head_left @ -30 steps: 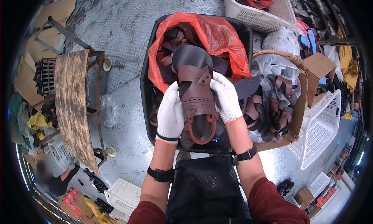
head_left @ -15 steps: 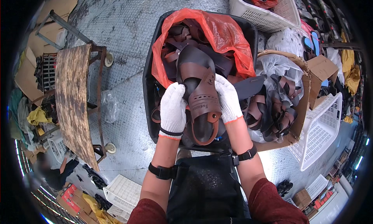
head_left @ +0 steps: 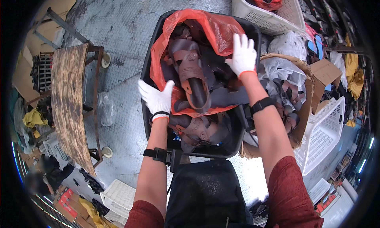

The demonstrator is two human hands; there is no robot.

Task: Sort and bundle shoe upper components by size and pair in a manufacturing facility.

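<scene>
A brown and black sandal (head_left: 190, 71) lies sole-down on other sandals inside a red plastic bag (head_left: 221, 28). The bag lines part of a black bin (head_left: 148, 70) in front of me. Over the bin's left rim, beside the bag's edge, is my gloved left hand (head_left: 155, 97), thumb held away from its fingers. My gloved right hand (head_left: 242, 56) is spread over the bag's right side, fingers pointing away from me. Neither hand holds anything; whether they touch the bag or rim, I cannot tell. More brown sandals (head_left: 202, 131) lie in the bin's near end, outside the bag.
A cardboard box (head_left: 306, 109) with sandals and clear plastic stands to the right, white crates (head_left: 320, 133) beyond it and another crate (head_left: 273, 16) at the far right. A wooden-topped bench (head_left: 69, 101) is on the left. Another person (head_left: 51, 172) is at the lower left.
Both hands have let go of the sandal, which now lies in the red bag. My left hand has moved left to the bin's rim, my right hand farther away and to the right.
</scene>
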